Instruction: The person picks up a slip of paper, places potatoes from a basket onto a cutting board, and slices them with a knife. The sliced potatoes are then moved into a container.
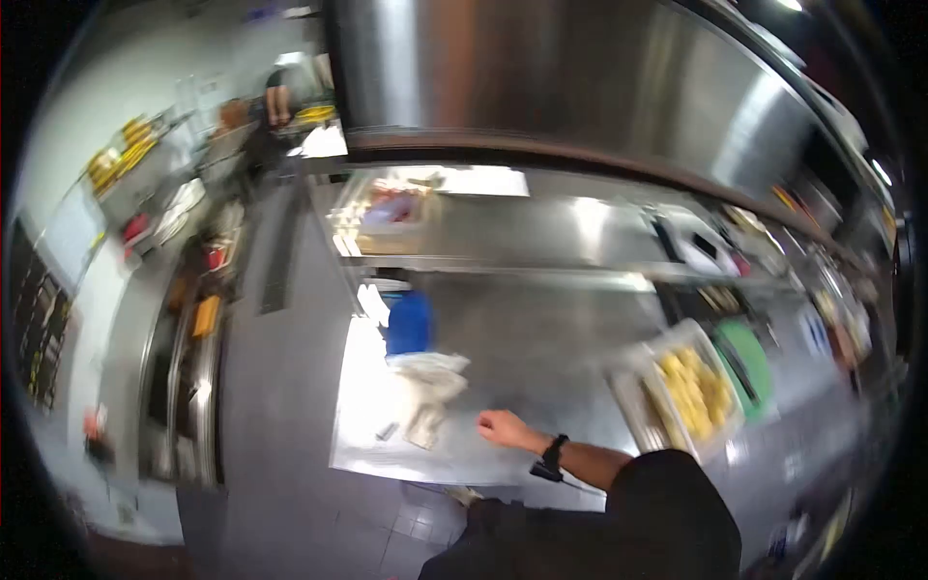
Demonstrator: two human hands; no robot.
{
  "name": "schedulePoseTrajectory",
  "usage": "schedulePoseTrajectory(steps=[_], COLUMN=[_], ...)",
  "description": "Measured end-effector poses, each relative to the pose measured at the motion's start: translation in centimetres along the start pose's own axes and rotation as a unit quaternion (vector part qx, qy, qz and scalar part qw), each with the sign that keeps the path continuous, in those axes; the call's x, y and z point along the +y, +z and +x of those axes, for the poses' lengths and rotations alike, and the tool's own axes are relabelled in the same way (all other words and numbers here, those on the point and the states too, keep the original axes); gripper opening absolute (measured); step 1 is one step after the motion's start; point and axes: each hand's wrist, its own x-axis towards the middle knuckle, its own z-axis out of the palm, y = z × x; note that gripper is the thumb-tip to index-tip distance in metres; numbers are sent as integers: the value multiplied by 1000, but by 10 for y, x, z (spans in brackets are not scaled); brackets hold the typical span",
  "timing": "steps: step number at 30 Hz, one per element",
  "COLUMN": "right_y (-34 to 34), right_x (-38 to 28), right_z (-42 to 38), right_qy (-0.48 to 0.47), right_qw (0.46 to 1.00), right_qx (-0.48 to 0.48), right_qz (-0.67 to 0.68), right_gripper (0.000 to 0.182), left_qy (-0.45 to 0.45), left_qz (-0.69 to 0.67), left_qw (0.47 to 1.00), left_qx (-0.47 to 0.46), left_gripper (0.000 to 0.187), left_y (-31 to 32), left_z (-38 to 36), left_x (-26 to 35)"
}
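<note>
My right hand (503, 428) hovers over the steel worktop (522, 353), its fingers curled into a fist. Nothing shows in it, though motion blurs the picture. A black watch or band (550, 459) circles that wrist, below a dark sleeve. Nearest to the hand, on its left, lies a crumpled whitish cloth (425, 387). Behind the cloth stands a blue object (410, 322), too smeared to name. To the right, a white container (737, 421) holds yellow chunks of food (698, 389). My left hand is out of view.
A green round board (749, 362) with a dark long object sits right of the container. A steel shelf (541, 232) runs above the worktop, carrying a tray of items (391, 208). Another counter (184, 387) stands across the aisle. A person's arm (277, 101) shows far back.
</note>
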Motion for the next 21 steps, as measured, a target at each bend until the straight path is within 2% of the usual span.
schedulePoseTrajectory(steps=[3,5,6,7,8,9,10,11,12,13,14,15,16,17,18,20,21], right_y=[-24,-41,-46,-44,-38,-20,6,45,51,89,116,111,135,161,187,186,174], right_x=[39,45,58,71,86,117,154,217,220,246,260,228,243,260,278,300,298], right_z=[-124,-211,-255,-303,-348,-396,-446,-499,-548,-593,-635,-668,-703,-738,-774,-805,-810], right_qy=[65,86,147,205,255,302,293,226,72,228,354,253,314,374,426,395,367], right_qw=[995,989,981,970,960,949,947,949,950,914,918,903,925,925,899,907,927], right_qx=[71,118,125,127,103,76,92,14,-13,-99,-95,-122,-104,-65,-17,48,32], right_qz=[-24,5,-14,-29,-43,-58,-93,-220,-303,-320,-155,-326,-186,-33,97,137,69], right_gripper=[26,28,28,29,28,28,28,27,27,22,19,21,22,22,23,20,22], left_qy=[31,163,228,204,176,219,260,280,302,305,307,321,334,353,372,419,443], left_qz=[21,177,236,190,146,180,212,188,163,156,149,163,177,182,187,178,191], left_qw=[987,955,929,941,951,937,920,920,919,916,914,903,892,878,863,827,812], left_qx=[-157,-174,-172,-193,-209,-207,-202,-198,-195,-208,-220,-234,-247,-266,-285,-330,-328], left_gripper=[33,34,34,35,35,28,22,21,20,21,22,23,23,24,26,28,28], left_y=[8,2,20,36,42,55,74,94,119,144,166,187,211,235,262,330,358], left_z=[70,100,108,115,108,107,110,112,115,110,96,70,40,10,-15,-46,-82], left_x=[8,45,65,85,126,156,179,196,212,231,254,283,315,340,365,394,420])
